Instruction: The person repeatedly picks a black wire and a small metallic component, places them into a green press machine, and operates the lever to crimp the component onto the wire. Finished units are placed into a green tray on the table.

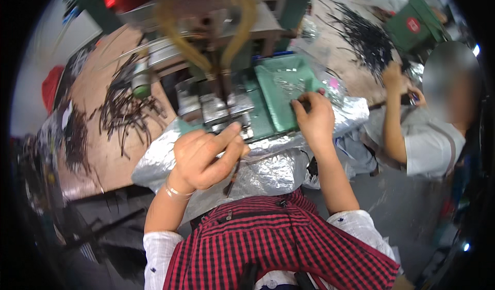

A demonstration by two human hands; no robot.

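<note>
My left hand [209, 158] is closed at the front of a metal fixture [227, 107] under a machine head. Its fingers pinch a thin dark cable [233, 180], whose tail hangs below the hand. My right hand [315, 116] is over the right edge of a green tray [273, 96], fingers curled and thumb drawn in. Whatever it pinches is too small to make out. Small shiny metal pieces [293, 85] lie in the tray.
Bundles of dark cables [126, 104] cover the left wooden table, beside a green-and-grey cylinder [141, 81]. Silvery foil sheeting [273, 171] drapes the front edge. A yellowish hose loop [247, 27] hangs above the fixture. At right, another person sits by more dark cables [363, 37] and a green bin [415, 24].
</note>
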